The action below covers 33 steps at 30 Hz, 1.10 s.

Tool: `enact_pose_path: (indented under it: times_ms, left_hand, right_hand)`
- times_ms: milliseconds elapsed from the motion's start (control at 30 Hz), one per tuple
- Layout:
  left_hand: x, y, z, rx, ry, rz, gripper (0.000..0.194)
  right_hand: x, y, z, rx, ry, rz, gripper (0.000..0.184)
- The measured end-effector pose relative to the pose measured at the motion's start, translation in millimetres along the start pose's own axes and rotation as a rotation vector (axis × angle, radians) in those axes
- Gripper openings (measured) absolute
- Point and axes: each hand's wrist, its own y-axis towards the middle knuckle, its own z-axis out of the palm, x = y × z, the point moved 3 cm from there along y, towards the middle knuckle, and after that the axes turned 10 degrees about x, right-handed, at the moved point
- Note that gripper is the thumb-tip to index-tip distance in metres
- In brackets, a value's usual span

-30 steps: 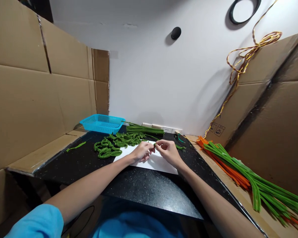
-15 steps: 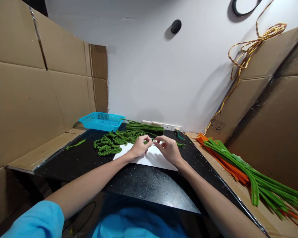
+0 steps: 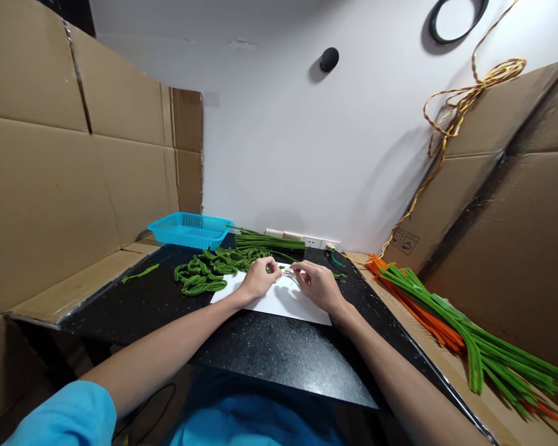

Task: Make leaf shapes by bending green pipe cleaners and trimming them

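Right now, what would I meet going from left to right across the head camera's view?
Loose green strip → blue basket → left hand → right hand → orange strips.

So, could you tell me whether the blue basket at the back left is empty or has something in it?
Empty: the blue basket shows only its bare perforated bottom and sides.

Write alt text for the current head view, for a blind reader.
Left hand and right hand work close together above white paper on a black table. Green loops lie beside the paper, near a blue basket; straight green sticks lie behind, with orange strips and green strips on cardboard at right.
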Motion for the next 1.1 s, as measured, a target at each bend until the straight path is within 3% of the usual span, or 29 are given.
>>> enact_pose_path:
  times_ms: [200,367,500,800,933,1100]
  left_hand:
    - [-1.3,-0.5,-1.3,-0.006,0.024,0.006,0.031]
    - [-5.4,-3.3,0.6,0.037,-0.008,0.039,0.031]
    - [-6.8,-3.4,2.6,0.081,-0.073,0.035,0.031]
    - [-1.4,-0.6,4.3,0.115,-0.36,-0.153,0.033]
    - [-2.8,-3.7,5.5,0.189,-0.556,-0.256,0.034]
    - [-8.1,-7.7,6.8,0.262,-0.76,-0.313,0.035]
  right_hand:
    - [1.3,1.2,-13.1,-0.085,-0.009,0.062,0.043]
    - [8.6,1.4,-9.8,-0.001,-0.025,0.012,0.017]
    - [9.3,1.4,-4.5,0.027,-0.043,-0.023,0.017]
    - [-12.6,2.8,-15.4,-0.134,-0.027,0.071,0.028]
    - [-16.4,5.9,-11.4,-0.073,0.01,0.018,0.02]
    - [-7.6,7.0,-0.1,0.018,0.085,-0.034,0.026]
